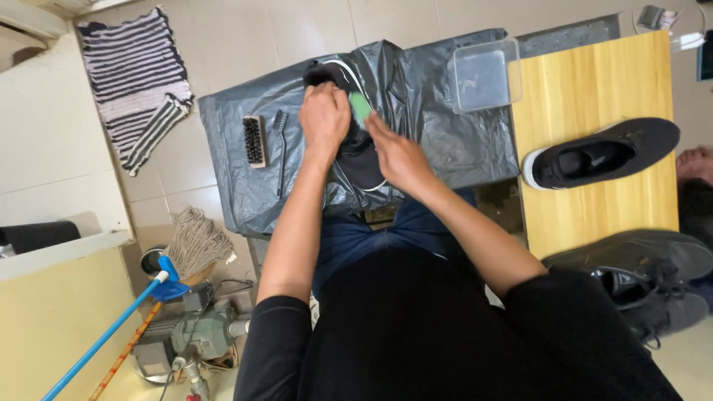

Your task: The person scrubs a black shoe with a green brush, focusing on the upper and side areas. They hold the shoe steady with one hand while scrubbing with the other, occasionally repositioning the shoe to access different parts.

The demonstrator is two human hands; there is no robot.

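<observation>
A black shoe with a white sole edge lies on a dark plastic sheet in front of me. My left hand grips the shoe's upper part and holds it down. My right hand presses a small green sponge or cloth against the shoe. On the sheet to the left lie a wooden brush with dark bristles and a thin dark brush.
A clear plastic tub sits at the sheet's right corner. A matching black shoe rests on a wooden table; dark grey shoes lie below it. A striped mat, a mop and blue handle are at left.
</observation>
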